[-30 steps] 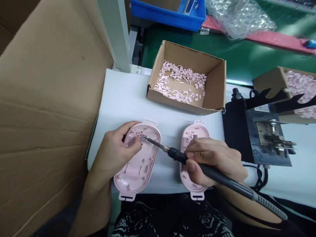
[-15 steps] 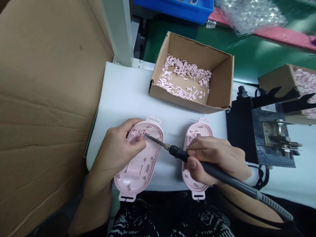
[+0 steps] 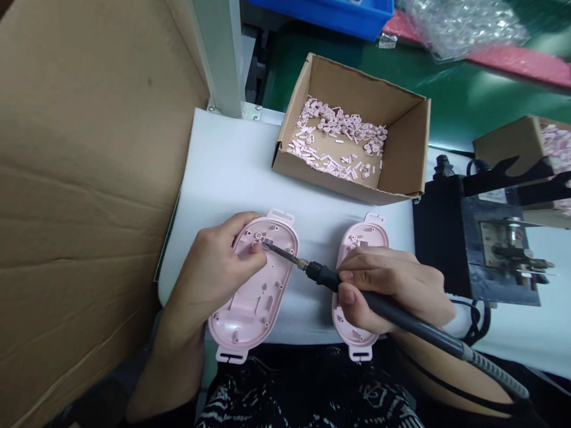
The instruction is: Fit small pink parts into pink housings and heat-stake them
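My left hand grips the upper left rim of a pink oval plastic housing, its thumb reaching inside near small round pink parts. In my right hand is a soldering iron, held like a pen with its cable trailing to the lower right. The iron's tip meets the inside of the housing right beside my left thumb; the exact contact spot is too small to make out. A second pink housing lies to the right, partly hidden beneath my right hand.
Behind the housings stands an open cardboard box of small pink parts. A black metal iron stand is at the right, with another box behind it. A tall cardboard sheet borders the left; a blue bin sits at the back.
The view has shifted slightly, so the surroundings sit a little further right. Both hands, the soldering iron and the housings keep nearly the same arrangement.
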`<state>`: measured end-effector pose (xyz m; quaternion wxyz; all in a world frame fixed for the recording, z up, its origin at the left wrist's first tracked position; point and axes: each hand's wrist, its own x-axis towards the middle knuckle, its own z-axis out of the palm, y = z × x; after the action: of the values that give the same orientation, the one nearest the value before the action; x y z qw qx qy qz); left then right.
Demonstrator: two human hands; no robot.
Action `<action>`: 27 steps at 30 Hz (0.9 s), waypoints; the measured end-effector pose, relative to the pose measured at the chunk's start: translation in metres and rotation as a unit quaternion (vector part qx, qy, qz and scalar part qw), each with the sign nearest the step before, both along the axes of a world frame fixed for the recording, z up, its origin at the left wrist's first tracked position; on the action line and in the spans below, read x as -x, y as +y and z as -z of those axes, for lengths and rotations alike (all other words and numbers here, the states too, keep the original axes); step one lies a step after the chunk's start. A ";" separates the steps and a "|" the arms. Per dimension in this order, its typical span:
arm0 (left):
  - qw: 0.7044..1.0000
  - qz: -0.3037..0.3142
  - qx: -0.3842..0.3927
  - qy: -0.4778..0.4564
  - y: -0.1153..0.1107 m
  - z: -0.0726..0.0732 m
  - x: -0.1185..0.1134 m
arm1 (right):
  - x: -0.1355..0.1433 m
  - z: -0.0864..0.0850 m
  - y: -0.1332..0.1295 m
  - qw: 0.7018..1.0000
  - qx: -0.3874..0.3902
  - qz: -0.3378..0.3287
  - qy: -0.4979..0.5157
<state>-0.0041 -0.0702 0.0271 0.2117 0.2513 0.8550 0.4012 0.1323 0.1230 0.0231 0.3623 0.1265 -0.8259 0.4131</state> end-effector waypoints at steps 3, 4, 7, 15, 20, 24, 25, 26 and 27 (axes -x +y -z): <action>1.000 -0.002 0.005 0.001 0.000 0.000 0.000 | -0.001 0.000 0.000 1.000 -0.006 -0.003 -0.007; 1.000 -0.001 0.005 0.001 0.000 0.000 0.000 | -0.001 0.000 0.000 1.000 -0.008 -0.002 -0.004; 1.000 0.001 0.003 0.002 0.000 0.001 0.001 | 0.000 -0.001 0.001 1.000 -0.015 0.005 -0.001; 1.000 0.000 0.005 0.010 0.000 0.000 0.001 | -0.002 0.001 -0.002 1.000 -0.006 0.017 -0.006; 1.000 0.008 0.000 0.008 0.000 -0.003 -0.001 | -0.007 0.003 0.001 0.997 0.069 0.044 0.013; 1.000 0.006 0.003 0.014 0.000 -0.002 -0.001 | -0.009 -0.001 0.010 0.999 0.023 -0.022 -0.017; 1.000 0.004 0.003 0.012 0.000 -0.002 -0.001 | -0.009 -0.002 0.012 0.999 0.012 -0.036 -0.028; 1.000 0.004 0.003 0.009 -0.001 -0.001 0.000 | -0.010 -0.003 0.013 0.999 0.007 -0.042 -0.034; 1.000 0.006 0.001 0.004 -0.001 -0.001 0.000 | -0.010 -0.004 0.014 0.998 0.008 -0.043 -0.034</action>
<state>-0.0044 -0.0714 0.0282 0.2103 0.2578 0.8548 0.3982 0.1423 0.1373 0.0271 0.3170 0.1446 -0.8281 0.4391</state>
